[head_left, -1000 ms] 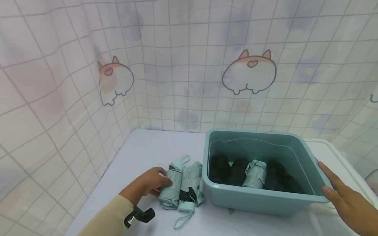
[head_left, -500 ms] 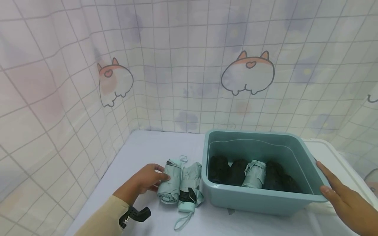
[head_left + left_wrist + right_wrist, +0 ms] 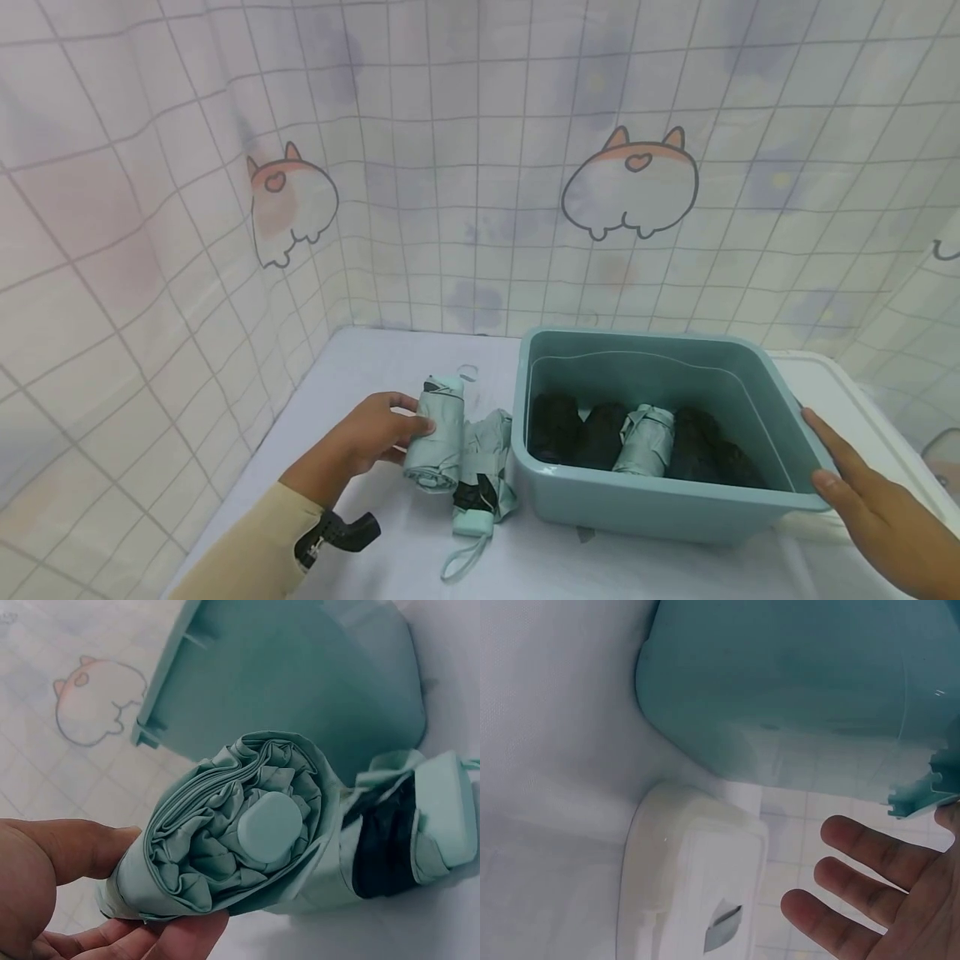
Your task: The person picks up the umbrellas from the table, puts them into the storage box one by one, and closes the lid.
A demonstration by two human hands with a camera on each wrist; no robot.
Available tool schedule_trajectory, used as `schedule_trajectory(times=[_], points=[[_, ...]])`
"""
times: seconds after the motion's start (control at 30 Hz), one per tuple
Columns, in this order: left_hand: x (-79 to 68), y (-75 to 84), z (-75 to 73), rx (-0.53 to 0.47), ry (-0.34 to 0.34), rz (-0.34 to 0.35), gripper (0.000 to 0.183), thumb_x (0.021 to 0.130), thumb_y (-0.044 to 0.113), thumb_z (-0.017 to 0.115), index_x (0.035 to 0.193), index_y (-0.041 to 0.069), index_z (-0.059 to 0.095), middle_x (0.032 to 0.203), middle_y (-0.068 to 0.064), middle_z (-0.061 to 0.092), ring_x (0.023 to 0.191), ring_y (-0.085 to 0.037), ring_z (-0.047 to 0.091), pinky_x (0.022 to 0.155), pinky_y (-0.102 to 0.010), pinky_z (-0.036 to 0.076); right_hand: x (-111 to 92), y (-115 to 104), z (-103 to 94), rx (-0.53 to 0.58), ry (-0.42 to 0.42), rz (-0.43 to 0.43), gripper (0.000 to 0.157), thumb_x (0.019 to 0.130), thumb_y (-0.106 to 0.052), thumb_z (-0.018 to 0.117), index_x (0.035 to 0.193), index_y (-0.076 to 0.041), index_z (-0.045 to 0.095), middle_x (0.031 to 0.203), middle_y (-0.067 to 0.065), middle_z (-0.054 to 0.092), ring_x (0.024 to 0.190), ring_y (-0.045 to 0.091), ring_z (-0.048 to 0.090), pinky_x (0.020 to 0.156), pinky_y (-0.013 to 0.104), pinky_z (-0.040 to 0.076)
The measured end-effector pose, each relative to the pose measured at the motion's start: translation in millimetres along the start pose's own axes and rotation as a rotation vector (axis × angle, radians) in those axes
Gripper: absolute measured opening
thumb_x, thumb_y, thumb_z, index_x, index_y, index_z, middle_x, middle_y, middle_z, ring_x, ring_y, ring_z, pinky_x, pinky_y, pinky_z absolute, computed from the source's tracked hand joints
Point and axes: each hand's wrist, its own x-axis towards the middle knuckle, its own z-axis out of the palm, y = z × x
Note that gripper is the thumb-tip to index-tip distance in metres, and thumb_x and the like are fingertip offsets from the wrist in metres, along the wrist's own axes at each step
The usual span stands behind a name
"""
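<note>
My left hand [image 3: 371, 437] grips a folded light teal umbrella [image 3: 441, 437] by its left side, thumb on top. In the left wrist view, the rolled end of this umbrella [image 3: 225, 832] with its round pale tip faces the camera. A second folded teal umbrella [image 3: 483, 471] lies beside it on the table, with a dark band, a handle and a wrist loop toward me. My right hand [image 3: 877, 504] touches the right rim of a teal plastic bin [image 3: 637, 507], its fingers extended. Inside the bin lie another teal umbrella [image 3: 647, 442] and several black bundles [image 3: 555, 429], their details too dark to tell.
A white lidded box [image 3: 720, 877] stands right of the bin. White cloth [image 3: 390, 358] covers the table. Behind and at the left hangs a checked curtain [image 3: 465, 167] with cartoon animal prints.
My left hand has raised its umbrella slightly and moved it away from me, and the umbrella now tilts off the table beside the second one. My right hand stays at the bin's rim.
</note>
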Motion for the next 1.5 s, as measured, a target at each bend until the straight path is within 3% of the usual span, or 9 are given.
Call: schedule_trajectory(times=[0.6,1.5], points=[[-12.8,49.2,2.4,-0.073,-0.003,0.08,0.056,0.092,0.023,0.078,0.137,0.003,0.053,0.113,-0.017,0.067,0.091,-0.029,0.071,0.077,-0.043,0.061,-1.4,0.1,1.7,0.009,0.004,-0.005,0.072,0.112,-0.029,0.035,0.163,-0.021,-0.015,0.156,0.043,0.016,0.116,0.076,0.039,0.074,0.087,0.035],[-24.0,85.7,8.1,-0.131,-0.049,0.129,0.06,0.092,0.022,0.079,0.143,0.009,0.05,0.115,-0.016,0.068,0.095,-0.03,0.072,0.08,-0.043,0.061,-0.2,-1.7,0.6,0.03,-0.011,-0.004,0.07,0.113,-0.03,0.033,0.163,-0.02,-0.015,0.156,0.044,0.016,0.116,0.075,0.041,0.073,0.086,0.038]])
